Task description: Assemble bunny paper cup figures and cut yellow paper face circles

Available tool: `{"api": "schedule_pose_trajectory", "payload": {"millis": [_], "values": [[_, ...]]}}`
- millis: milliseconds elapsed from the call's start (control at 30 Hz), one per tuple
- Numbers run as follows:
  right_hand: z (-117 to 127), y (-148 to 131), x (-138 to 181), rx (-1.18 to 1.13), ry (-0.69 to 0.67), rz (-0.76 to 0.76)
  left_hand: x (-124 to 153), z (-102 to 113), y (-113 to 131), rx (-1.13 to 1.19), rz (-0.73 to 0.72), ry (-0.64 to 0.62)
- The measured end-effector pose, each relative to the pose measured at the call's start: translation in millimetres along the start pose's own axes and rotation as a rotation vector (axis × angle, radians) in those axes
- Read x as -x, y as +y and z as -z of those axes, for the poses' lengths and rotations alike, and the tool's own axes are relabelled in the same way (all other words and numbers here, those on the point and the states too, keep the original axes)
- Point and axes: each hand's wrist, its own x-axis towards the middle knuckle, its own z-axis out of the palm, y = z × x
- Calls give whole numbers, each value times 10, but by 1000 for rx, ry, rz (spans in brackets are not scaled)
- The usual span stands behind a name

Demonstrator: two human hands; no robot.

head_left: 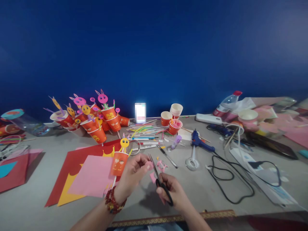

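My left hand (134, 175) pinches a small rounded piece of pink paper (149, 165) between thumb and fingers. In my right hand (172, 191) are black-handled scissors (160, 184), their blades pointing up and away beside the pink piece. Whether the blades touch the paper I cannot tell. Pink paper scraps (162, 166) lie on the table just beyond the scissors. Left of my left hand is an orange paper cup (119, 163) on a stick, topped with a yellow bunny face (124, 142). Pink paper (92, 175) lies over yellow and red sheets there.
Several decorated cups (96, 134) cluster at the back left. Pens and pipe cleaners (144, 130) lie at the back middle, near paper cups (166, 118). A blue glue gun (201, 142), clear tape roll (192, 163), black cable (231, 173) and power strip (262, 176) occupy the right.
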Motion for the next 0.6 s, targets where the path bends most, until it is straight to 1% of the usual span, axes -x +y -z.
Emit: {"api": "schedule_pose_trajectory", "payload": {"millis": [167, 433, 600], "values": [[8, -36, -4, 8, -11, -18, 3, 33, 12, -2, 18, -40], [29, -91, 7, 57, 10, -22, -26, 68, 88, -68, 41, -67], [85, -140, 7, 72, 59, -27, -20, 95, 128, -82, 62, -113]]}}
